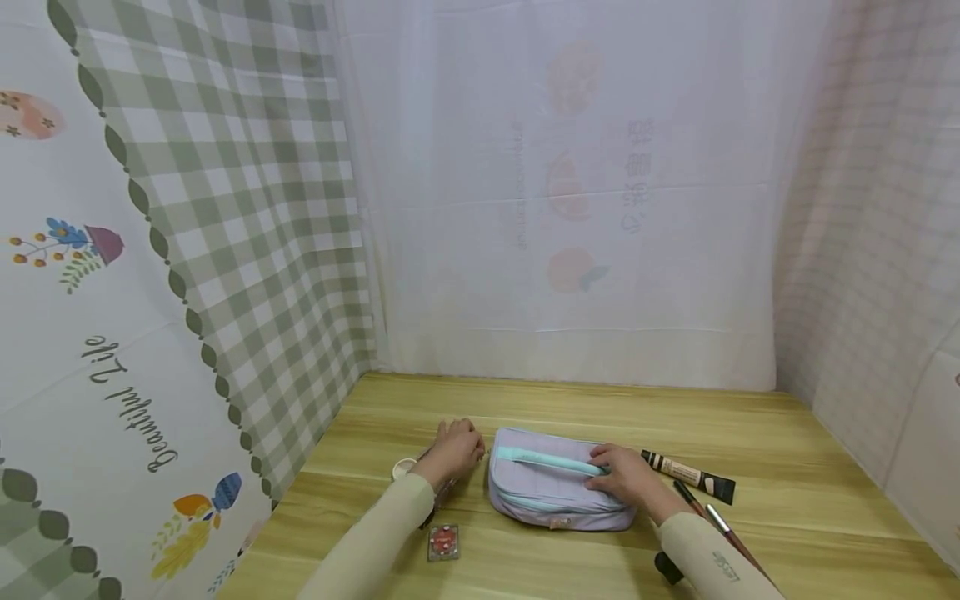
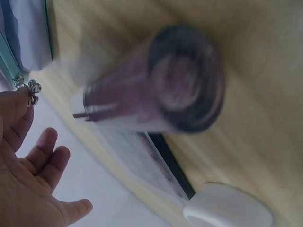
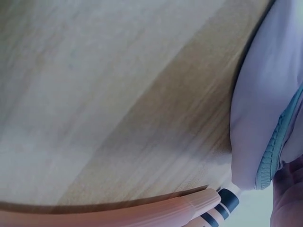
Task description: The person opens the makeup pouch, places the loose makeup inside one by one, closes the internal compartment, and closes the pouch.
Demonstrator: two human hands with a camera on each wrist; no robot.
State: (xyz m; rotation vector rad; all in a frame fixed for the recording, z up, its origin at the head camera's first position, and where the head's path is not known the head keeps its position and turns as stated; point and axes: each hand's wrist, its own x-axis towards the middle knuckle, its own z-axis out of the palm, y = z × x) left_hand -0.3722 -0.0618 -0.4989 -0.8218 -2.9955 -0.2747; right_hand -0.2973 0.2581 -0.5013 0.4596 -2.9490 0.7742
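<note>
A lavender zip pouch (image 1: 551,475) with a mint carry strap (image 1: 547,460) lies on the wooden table. At its left end is my left hand (image 1: 453,454). In the left wrist view, this hand's thumb and forefinger pinch a silver flower-shaped zipper pull (image 2: 33,90) at the pouch's mint zip, while the other fingers spread loosely. My right hand (image 1: 630,479) rests on the pouch's right side, fingers at the strap's end. Only a bit of that hand (image 3: 289,201) shows in the right wrist view, beside the zip.
A blurred purplish cylinder (image 2: 137,90) stands near the left hand, with a white rounded object (image 2: 227,208) close by. A small red-topped square case (image 1: 443,542) lies in front. Rightward are a beige-and-black tube (image 1: 688,475), brushes (image 1: 723,525) and a black round-ended object (image 1: 667,567).
</note>
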